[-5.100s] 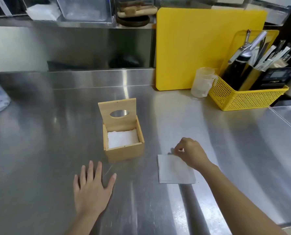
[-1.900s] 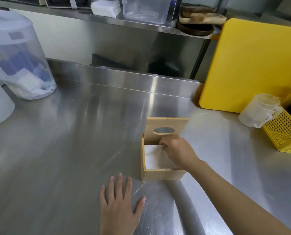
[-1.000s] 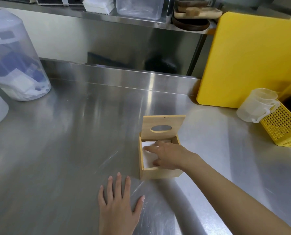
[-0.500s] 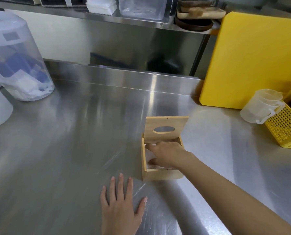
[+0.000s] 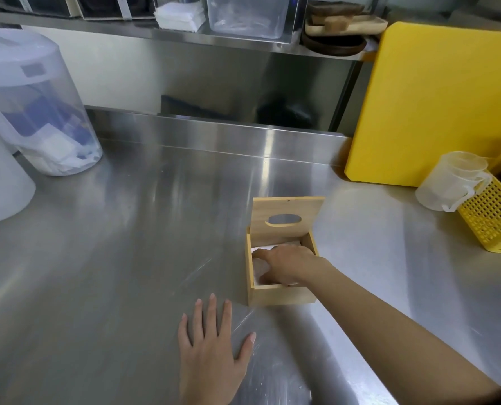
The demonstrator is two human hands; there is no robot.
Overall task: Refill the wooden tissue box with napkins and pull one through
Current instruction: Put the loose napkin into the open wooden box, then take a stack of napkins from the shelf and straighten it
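The right hand [image 5: 287, 264] lies inside the wooden tissue box [image 5: 281, 295] and covers most of the napkins [image 5: 261, 247]; only a white strip shows at the far left corner. How many napkins are in the box cannot be told, and whether the fingers pinch one is hidden under the hand itself. The left hand [image 5: 214, 355] is cut at the wrist by the bottom edge. The yellow cutting board [image 5: 436, 106] and the yellow basket [image 5: 494, 220] are cut by the right edge. The things inside the cloudy container [image 5: 38, 112] at the left are too blurred to name, and the left edge cuts it
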